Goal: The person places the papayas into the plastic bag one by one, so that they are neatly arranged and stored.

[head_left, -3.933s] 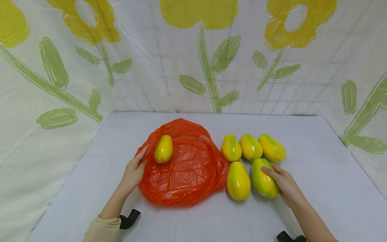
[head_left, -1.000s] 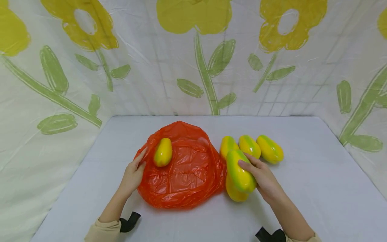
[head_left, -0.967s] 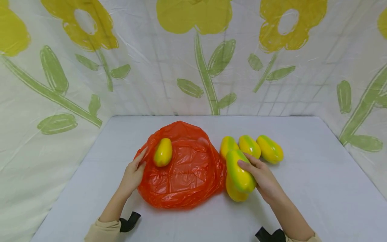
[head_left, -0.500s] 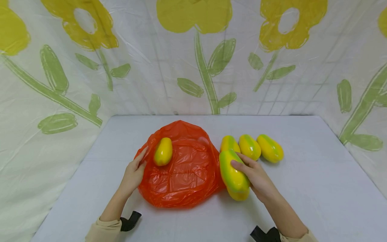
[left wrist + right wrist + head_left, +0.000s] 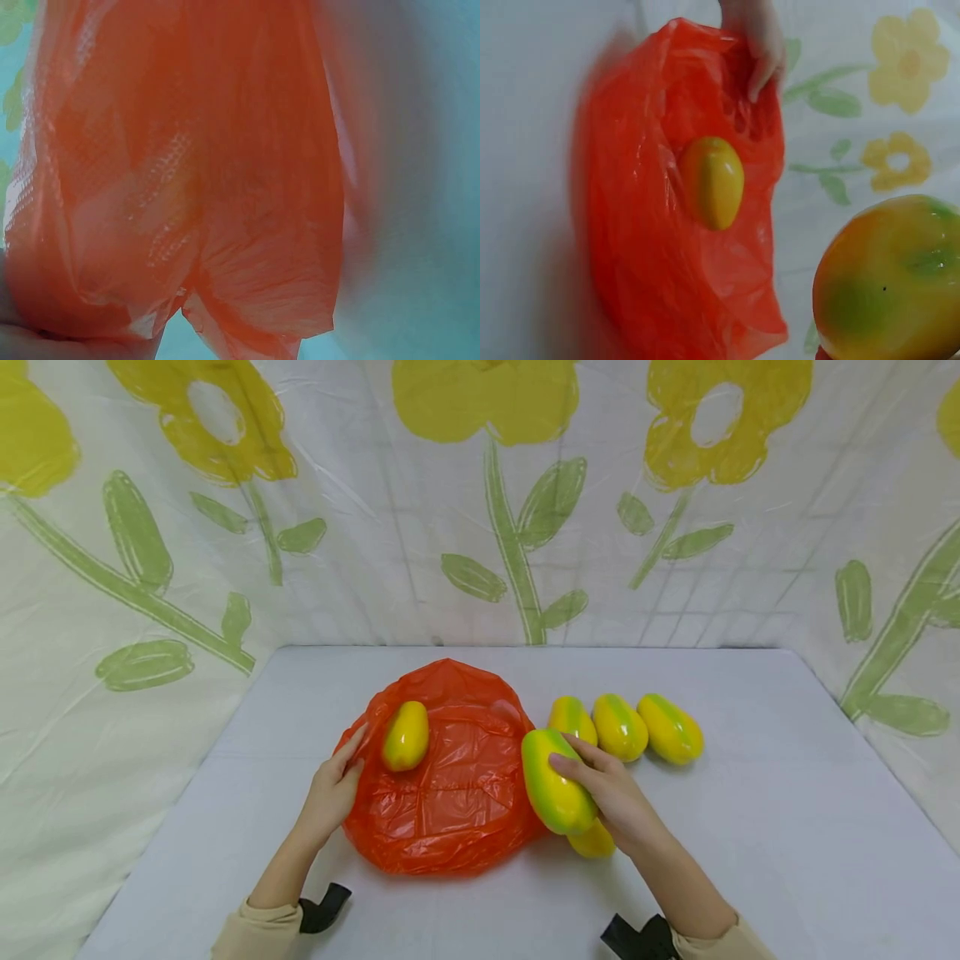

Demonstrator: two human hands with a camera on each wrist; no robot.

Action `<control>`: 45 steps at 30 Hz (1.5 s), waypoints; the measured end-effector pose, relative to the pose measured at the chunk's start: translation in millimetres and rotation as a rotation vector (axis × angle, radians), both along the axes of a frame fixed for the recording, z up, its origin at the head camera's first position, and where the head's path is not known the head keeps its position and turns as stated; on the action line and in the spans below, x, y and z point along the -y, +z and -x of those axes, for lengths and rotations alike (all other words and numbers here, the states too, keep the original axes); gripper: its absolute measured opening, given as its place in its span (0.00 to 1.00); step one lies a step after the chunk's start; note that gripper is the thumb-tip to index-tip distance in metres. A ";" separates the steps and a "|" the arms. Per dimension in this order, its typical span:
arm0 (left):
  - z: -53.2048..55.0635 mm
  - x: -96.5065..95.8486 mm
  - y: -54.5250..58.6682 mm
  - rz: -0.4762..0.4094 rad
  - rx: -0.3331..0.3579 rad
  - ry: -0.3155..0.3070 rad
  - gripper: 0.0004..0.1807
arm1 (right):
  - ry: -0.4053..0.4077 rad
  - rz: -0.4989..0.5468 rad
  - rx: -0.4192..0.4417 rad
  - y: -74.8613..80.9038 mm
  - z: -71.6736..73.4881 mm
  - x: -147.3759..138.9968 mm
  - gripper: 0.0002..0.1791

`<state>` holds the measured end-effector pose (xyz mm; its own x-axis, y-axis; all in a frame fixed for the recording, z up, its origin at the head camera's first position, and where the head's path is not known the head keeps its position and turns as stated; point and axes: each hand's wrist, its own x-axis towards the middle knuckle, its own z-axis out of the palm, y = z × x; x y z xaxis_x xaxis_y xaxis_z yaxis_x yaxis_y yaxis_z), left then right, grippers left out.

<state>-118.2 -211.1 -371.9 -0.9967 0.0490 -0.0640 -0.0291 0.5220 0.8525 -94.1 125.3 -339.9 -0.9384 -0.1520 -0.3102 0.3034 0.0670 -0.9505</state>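
A red plastic bag point(image 5: 465, 827) lies spread with its mouth wide. Inside, toward its left, rests one yellow papaya point(image 5: 406, 737), which the right wrist view also shows. My left hand point(image 5: 330, 789) holds the bag's left rim; red plastic fills most of the left wrist view. With thumb and fingers, my right hand point(image 5: 615, 797) grips a yellow-green papaya point(image 5: 553, 785) above the bag's right edge. Partly hidden beneath that papaya is another papaya point(image 5: 595, 841) on the table. In the right wrist view, the end of the held papaya point(image 5: 889, 281) appears at lower right.
Three papayas stand in a row behind my right hand: the left papaya point(image 5: 573, 718), middle papaya point(image 5: 620, 727) and right papaya point(image 5: 670, 728). They lie on a white table point(image 5: 780, 827). A flower-printed curtain point(image 5: 360, 560) rises behind and at both sides.
My right hand has carried its papaya leftward from the front right of the group, over the neighbouring papaya, to the bag's right edge. The left hand keeps its place on the rim.
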 end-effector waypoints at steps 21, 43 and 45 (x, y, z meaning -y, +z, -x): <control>-0.5 2.5 -0.6 0.014 -0.017 0.011 0.29 | -0.003 0.013 0.025 3.6 19.3 26.0 0.37; -2.3 6.1 -1.7 0.012 -0.003 0.021 0.29 | -0.013 0.083 0.029 9.2 56.9 82.7 0.36; -2.2 6.0 -1.9 0.007 -0.004 0.022 0.29 | 0.000 0.098 0.029 8.5 60.5 86.8 0.34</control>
<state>-116.0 -217.1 -373.8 -0.9978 0.0269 -0.0605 -0.0373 0.5269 0.8491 -154.5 38.5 -331.4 -0.9294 -0.1828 -0.3205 0.3305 -0.0260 -0.9434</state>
